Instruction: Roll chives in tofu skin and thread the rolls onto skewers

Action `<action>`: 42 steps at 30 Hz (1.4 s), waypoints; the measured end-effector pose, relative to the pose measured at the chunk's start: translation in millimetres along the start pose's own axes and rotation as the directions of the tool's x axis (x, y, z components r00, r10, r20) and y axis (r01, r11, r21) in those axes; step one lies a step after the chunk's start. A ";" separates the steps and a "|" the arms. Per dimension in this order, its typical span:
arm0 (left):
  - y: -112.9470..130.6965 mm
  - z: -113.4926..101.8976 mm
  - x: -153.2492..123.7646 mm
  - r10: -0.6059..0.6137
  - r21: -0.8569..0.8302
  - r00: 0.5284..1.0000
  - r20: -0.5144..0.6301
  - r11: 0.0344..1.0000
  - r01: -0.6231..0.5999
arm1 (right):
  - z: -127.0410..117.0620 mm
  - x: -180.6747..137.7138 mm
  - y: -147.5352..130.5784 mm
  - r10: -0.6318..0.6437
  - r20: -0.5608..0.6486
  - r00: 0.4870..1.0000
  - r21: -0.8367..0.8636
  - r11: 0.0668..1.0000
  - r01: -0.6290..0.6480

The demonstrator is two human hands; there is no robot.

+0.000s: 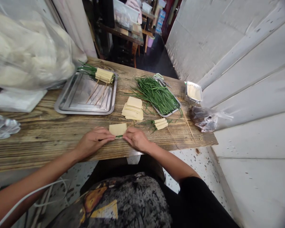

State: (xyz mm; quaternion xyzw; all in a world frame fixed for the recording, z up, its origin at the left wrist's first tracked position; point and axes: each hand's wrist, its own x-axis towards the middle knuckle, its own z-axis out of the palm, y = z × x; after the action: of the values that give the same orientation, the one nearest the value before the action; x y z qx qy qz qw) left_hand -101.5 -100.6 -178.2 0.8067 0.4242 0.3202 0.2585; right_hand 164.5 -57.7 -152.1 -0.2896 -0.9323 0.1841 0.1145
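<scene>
A pale yellow tofu sheet (118,129) lies flat on the wooden table before me, with a short bundle of green chives (119,136) along its near edge. My left hand (95,141) is closed at the sheet's near left corner, fingertips pinching the edge and chive ends. At the near right corner my right hand (136,139) pinches in the same way. Just beyond is a stack of tofu sheets (133,109). To the right of my right hand lie several finished chive rolls (160,124) with a thin skewer (174,138) through them.
A metal tray (85,109) at left holds skewered rolls (104,75). Loose chives (156,95) heap on another tray, scissors (160,79) behind. A small container (194,92), a plastic-bagged dark item (204,118) and loose skewers (188,125) sit right. A large plastic bag (30,53) stands left.
</scene>
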 end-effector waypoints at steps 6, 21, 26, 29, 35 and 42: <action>13.6 4.9 -1.3 -0.079 -0.007 0.995 -0.059 0.997 0.079 | -8.8 2.1 3.2 -0.088 0.025 0.996 0.048 0.995 0.087; 13.1 14.6 -7.5 -0.096 0.161 0.983 -0.159 0.979 0.122 | -9.6 17.3 10.5 0.154 0.050 0.987 0.465 0.871 -0.159; 23.5 18.8 -25.4 0.228 0.543 0.961 -0.156 0.832 -0.109 | -14.6 22.6 8.4 0.157 0.081 0.984 0.469 0.865 -0.177; 24.9 22.5 -32.2 0.362 0.615 0.928 -0.088 0.753 -0.235 | -17.1 24.3 7.6 0.149 0.097 0.984 0.458 0.871 -0.177; 11.8 24.1 -21.0 0.450 0.588 0.893 0.004 0.721 -0.366 | -20.7 25.5 6.6 0.164 0.115 0.980 0.454 0.869 -0.198; 13.1 14.0 -8.8 0.390 0.495 0.918 0.067 0.787 -0.370 | -13.3 25.5 8.8 0.174 0.095 0.980 0.463 0.864 -0.198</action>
State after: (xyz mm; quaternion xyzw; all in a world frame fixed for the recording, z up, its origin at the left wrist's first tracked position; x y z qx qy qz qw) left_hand -88.2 -116.8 -181.0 0.9079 0.3262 0.2607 -0.0360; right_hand 152.6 -32.5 -140.9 -0.3368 -0.8302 0.4218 0.1393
